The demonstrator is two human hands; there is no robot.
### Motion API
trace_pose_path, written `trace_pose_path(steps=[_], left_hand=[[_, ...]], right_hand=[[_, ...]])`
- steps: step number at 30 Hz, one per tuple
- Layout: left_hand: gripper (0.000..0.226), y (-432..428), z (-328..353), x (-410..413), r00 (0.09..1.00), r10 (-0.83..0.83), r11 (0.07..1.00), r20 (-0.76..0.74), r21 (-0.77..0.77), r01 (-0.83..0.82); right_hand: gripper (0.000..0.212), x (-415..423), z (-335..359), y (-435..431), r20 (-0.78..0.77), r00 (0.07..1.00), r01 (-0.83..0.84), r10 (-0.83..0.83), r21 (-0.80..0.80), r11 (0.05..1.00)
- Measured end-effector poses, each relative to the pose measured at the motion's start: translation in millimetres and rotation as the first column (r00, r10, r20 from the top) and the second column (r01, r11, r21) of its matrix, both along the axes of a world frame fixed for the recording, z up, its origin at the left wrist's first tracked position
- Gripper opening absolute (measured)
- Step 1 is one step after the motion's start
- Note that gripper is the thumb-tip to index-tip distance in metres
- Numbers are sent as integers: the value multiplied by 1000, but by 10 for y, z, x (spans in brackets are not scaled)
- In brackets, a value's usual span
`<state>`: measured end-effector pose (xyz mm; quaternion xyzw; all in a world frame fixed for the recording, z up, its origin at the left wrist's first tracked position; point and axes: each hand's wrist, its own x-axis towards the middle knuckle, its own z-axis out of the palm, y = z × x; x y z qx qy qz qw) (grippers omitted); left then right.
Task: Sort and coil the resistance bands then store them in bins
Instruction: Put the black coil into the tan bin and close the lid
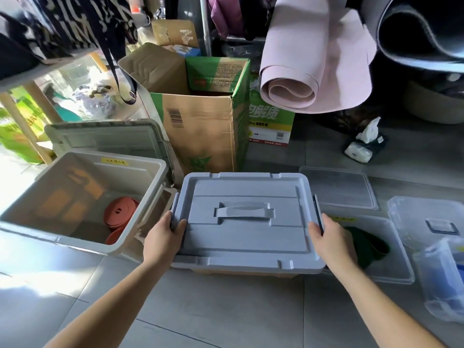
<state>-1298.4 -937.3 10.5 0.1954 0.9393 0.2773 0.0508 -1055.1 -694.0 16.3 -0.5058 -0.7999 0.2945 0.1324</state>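
A grey-blue lid [246, 222] with a moulded handle lies on top of a bin in front of me. My left hand [163, 237] grips its left edge at the dark side latch, thumb on top. My right hand [329, 241] grips the right edge at the other latch. To the left, an open beige bin [150, 177] holds coiled red resistance bands [120, 213]. To the right, a clear bin [394, 249] holds a dark green band [366, 244], partly hidden behind my right hand.
The beige bin's lid [105, 136] leans behind it. An open cardboard box [200, 116] stands at the back. A clear lid [339, 187] lies on the tiled floor; more clear containers [439, 272] sit at the right. A rolled pink mat [308, 79] hangs above.
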Motion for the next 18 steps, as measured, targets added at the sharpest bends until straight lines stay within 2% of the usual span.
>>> trace_pose_path(steps=[4,7,10,13,16,18], left_hand=[[30,47,97,1,999,26,989,-46,-147,-33],[27,100,195,0,998,49,979,-38,-194,-55],[27,123,213,-48,999,16,977,-49,-210,-26],[24,80,218,-148,996,-81,954,-39,-292,66],[27,116,337,-280,985,-139,912,99,-374,166],[35,117,509,-518,990,-140,928,30,-344,141]], right_hand=[[28,25,22,-8,153,986,-83,67,95,992],[27,-3,137,-9,218,969,-140,116,102,985],[28,5,161,-19,276,953,-168,127,130,977],[30,-45,224,47,371,924,-142,91,112,983],[31,-452,503,170,445,894,-71,53,22,997],[39,-978,705,88,405,908,-138,105,53,989]])
